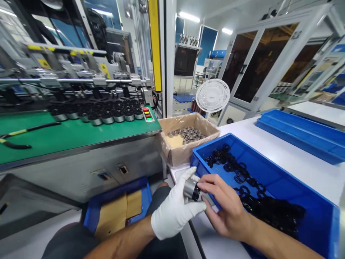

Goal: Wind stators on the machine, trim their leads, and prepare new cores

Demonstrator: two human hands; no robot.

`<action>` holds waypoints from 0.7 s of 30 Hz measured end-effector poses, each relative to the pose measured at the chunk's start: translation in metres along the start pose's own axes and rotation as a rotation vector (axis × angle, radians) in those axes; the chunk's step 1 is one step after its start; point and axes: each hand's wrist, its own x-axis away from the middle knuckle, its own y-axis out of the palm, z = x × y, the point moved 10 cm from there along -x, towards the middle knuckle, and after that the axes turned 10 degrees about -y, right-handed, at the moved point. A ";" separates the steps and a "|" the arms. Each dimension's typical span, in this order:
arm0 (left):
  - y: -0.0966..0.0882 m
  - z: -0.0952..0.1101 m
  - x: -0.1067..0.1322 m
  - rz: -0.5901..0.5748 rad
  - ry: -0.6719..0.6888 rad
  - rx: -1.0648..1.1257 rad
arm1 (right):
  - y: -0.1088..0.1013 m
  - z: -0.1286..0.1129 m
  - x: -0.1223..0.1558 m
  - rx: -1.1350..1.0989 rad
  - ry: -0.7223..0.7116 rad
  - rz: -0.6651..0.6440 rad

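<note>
My left hand point(175, 207), in a white glove, is closed around a silver cylindrical motor stator core point(190, 189). The core lies tilted in the palm, its end turned to the right. On that end sits a black plastic ring point(197, 193), partly covered by fingers. My bare right hand point(225, 208) pinches at this ring with thumb and fingertips, touching the core's end. Just right of the hands, a blue bin point(258, 151) holds many loose black plastic rings point(242, 176). Behind the hands stands a plastic-lined cardboard box point(178, 154) with metal core pieces point(191, 133).
On the green bench point(129, 133) at left stand rows of cores with black ends point(107, 117), a button box point(147, 114) and pliers point(18, 135). Blue trays point(302, 133) lie on the white table. A white fan point(212, 95) stands behind; another blue bin point(145, 190) is below.
</note>
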 end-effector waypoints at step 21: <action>-0.018 0.005 -0.004 0.007 -0.122 -0.049 | 0.005 -0.015 -0.005 0.236 -0.255 0.045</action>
